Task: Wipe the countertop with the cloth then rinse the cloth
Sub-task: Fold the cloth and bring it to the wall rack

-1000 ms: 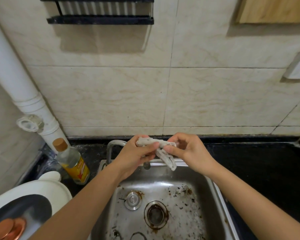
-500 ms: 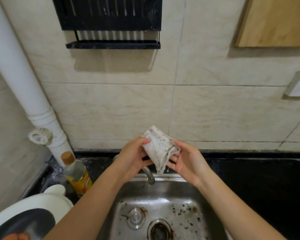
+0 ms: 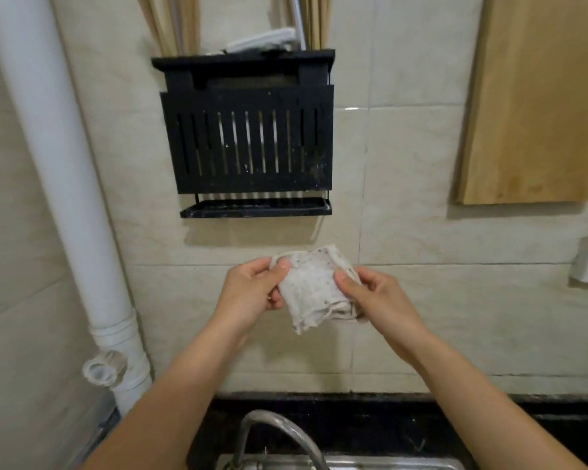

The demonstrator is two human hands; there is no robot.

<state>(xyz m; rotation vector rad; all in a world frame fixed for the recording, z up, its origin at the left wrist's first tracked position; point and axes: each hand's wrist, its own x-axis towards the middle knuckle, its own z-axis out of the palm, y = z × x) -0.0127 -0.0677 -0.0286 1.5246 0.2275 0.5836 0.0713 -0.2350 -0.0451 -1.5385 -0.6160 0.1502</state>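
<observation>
holding a small, speckled off-white rag cloth [image 3: 314,290] up in front of the tiled wall, both hands have it by its upper part. the left hand [image 3: 248,293] pinches the left corner between thumb and curled fingers, and the right hand [image 3: 377,296] pinches the right side the same way. the cloth hangs partly folded between them with its lower corner loose, well above the curved metal tap [image 3: 269,417] and the steel sink rim [image 3: 370,464] at the bottom of the view.

a second ago it was a twisted rope, wrung low over the basin. half a second ago it was being shaken open. now it is raised higher and spread wider, just below the black slotted wall rack [image 3: 248,144], and the view has tipped up so the basin is nearly out of sight. no water shows at the tap.

my reading is that the rinse and wring are done or nearly so, and the cloth is being opened to check it or hang it. dark specks remain on the fabric, so another rinse may be warranted. the black stone countertop [image 3: 370,425] shows only as a strip, too little to judge the wipe.
</observation>
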